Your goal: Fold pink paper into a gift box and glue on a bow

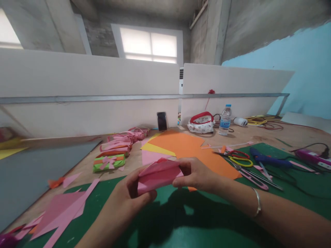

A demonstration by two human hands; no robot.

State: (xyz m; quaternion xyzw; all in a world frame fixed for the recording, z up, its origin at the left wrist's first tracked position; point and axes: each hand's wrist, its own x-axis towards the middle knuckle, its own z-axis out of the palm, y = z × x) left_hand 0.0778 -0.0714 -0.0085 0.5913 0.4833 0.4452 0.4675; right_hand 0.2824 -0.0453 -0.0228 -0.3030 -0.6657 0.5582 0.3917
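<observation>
Both my hands hold a folded pink paper piece [158, 175] just above the green cutting mat [181, 220]. My left hand [131, 196] grips its left end, thumb under the lower edge and fingers behind. My right hand [198, 175] pinches its right end with fingers closed; a thin bangle sits on that wrist. Behind the paper lie orange sheets [191, 146], a yellow sheet [155, 148] and a pink sheet [151, 157].
Scissors [239, 159], a blue glue gun [269, 160] and a pink tool [311, 156] lie at right. Wrapped paper boxes [110, 161] line the left middle. Pink scraps [62, 206] lie at lower left. A phone [161, 121], a pouch [201, 124] and a water bottle [224, 120] stand by the white partition.
</observation>
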